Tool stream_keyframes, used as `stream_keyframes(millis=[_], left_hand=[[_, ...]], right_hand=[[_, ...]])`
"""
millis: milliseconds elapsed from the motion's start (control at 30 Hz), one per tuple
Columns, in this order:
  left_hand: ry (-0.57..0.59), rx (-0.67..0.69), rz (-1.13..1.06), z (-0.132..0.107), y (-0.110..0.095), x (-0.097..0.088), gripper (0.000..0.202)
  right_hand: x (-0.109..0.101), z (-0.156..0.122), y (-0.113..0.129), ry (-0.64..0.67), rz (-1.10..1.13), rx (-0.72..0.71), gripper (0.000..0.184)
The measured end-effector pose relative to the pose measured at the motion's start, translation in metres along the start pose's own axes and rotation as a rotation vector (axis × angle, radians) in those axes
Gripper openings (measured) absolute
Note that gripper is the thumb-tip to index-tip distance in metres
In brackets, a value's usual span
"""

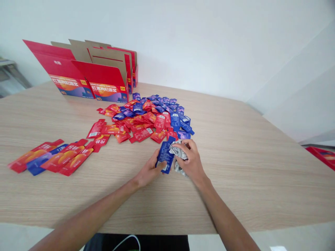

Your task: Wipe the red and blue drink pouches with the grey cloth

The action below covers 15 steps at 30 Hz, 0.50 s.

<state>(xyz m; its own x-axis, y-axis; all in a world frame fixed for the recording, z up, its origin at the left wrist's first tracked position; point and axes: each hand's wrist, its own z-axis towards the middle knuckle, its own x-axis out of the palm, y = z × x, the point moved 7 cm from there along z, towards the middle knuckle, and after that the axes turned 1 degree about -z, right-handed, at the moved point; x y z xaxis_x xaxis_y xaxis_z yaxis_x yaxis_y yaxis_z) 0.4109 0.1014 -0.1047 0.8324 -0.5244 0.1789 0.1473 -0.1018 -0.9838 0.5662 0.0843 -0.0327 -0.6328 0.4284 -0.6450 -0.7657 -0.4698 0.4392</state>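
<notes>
Left hand (151, 169): fingers clamped on the blue packet (164, 153), above the table (248, 157) near the packet pile (149, 116); a light grip should hold it flat.
Right hand (192, 160): fingers pinching the crumpled cloth (179, 152) at the packet's edge; gentle, even pressure suits.

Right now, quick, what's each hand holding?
Left hand: closed, holding a blue pouch.
Right hand: closed, holding a crumpled grey-and-white cloth.

one head-worn view, from above, facing forward and down, near the table (248, 167)
</notes>
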Motion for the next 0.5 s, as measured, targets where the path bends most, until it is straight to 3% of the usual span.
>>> stream_keyframes(millis=[133,233,367,433,500], left_hand=[[-0.102,0.057,0.075,0.002,-0.018,-0.013,0.068],[-0.244,0.154,0.324,-0.006,-0.05,-0.044,0.062],[-0.479,0.4,1.047,-0.043,-0.115,-0.105,0.053],[-0.564,0.342,1.329,-0.065,-0.128,-0.149,0.058],[-0.647,0.221,1.542,-0.088,-0.127,-0.199,0.06]], right_hand=[[-0.01,0.001,-0.008,-0.1,0.017,0.083,0.037],[-0.014,0.001,-0.012,-0.143,0.027,0.114,0.035],[-0.014,0.001,-0.009,-0.143,0.048,0.108,0.035],[-0.012,0.001,-0.005,-0.127,0.054,0.088,0.036],[-0.011,0.001,0.0,-0.108,0.052,0.065,0.037]])
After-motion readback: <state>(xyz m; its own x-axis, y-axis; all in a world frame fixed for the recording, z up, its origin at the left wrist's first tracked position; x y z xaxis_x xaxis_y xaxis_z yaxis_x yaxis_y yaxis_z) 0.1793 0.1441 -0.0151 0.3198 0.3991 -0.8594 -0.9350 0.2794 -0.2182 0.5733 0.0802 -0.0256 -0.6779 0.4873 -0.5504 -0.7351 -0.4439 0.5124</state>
